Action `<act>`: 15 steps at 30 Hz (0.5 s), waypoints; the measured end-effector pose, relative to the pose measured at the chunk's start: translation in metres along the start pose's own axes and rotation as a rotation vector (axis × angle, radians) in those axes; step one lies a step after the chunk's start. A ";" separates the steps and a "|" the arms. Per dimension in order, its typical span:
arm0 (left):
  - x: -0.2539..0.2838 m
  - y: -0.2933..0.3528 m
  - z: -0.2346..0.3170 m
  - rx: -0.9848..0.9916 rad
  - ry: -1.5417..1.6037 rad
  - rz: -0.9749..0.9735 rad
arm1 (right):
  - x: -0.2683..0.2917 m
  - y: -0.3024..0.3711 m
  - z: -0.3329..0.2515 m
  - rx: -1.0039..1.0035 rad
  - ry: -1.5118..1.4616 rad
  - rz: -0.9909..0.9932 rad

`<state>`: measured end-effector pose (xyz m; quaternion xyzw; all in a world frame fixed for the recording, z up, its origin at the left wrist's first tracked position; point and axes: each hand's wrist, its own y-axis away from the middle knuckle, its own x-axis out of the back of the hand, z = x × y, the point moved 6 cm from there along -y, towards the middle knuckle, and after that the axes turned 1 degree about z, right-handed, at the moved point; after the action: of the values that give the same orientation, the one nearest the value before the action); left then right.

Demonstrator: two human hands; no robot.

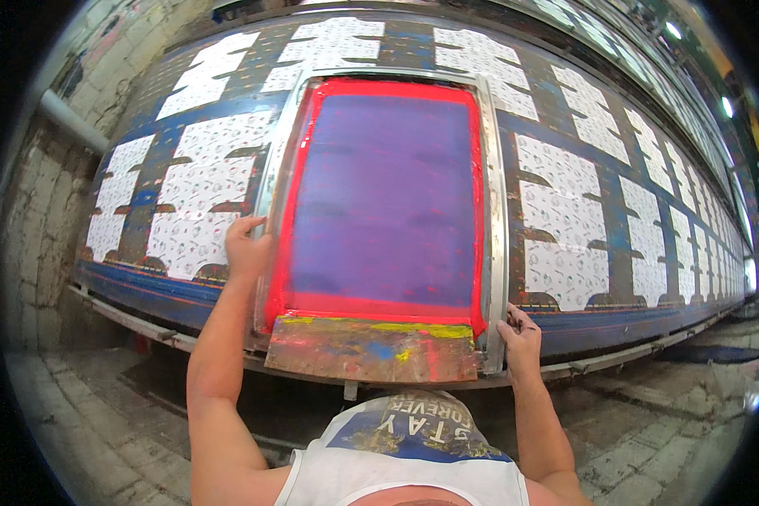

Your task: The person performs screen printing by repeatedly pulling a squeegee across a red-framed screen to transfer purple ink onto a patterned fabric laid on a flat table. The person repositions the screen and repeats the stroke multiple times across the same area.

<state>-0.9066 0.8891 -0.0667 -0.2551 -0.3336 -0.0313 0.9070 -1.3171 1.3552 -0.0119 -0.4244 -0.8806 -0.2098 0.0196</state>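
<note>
Your screen frame (495, 211), a long metal rectangle, lies lengthwise across the desk (185, 297), nearer the desk's left end than its right, with its near end reaching over the near edge. You can't tell from here whether it sits flat or slightly raised. Inside it, the purple-blue mesh (388, 202) is bordered all round by red ink (379, 307). A wooden board (371, 350), stained yellow, blue and pink, spans the near end of the frame.

Your left hand (249, 247) is at the frame's left rail, partway in from the desk's near edge, its fingertips at the metal; you can't tell whether that grip is pressed together on the rail. Your right hand (521, 336) is at the frame's near right corner, by the desk's near edge, thumb against the rail and fingers bent just outside it; whether this grip pinches the metal can't be told either.

White patterned pieces (565, 228) lie in two rows, one along the desk's far edge and one along its near edge, on both sides of the frame. You wear a white sleeveless top (329, 472). Beyond the desk's left end stands a block wall (38, 236).
</note>
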 end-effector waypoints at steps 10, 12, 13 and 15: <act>0.000 -0.038 0.011 0.193 0.238 -0.138 | 0.047 -0.018 -0.042 0.184 0.181 0.075; -0.005 -0.044 0.033 0.250 0.351 -0.132 | 0.056 -0.027 -0.040 0.124 0.147 0.032; -0.012 -0.040 0.050 0.235 0.361 -0.111 | 0.071 -0.035 -0.037 0.116 0.147 0.063; -0.032 -0.024 0.085 0.222 0.379 -0.093 | 0.099 -0.055 -0.028 0.145 0.087 0.080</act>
<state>-0.9866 0.9055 -0.0209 -0.1274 -0.1701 -0.0838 0.9736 -1.4262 1.3871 0.0154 -0.4472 -0.8742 -0.1627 0.0970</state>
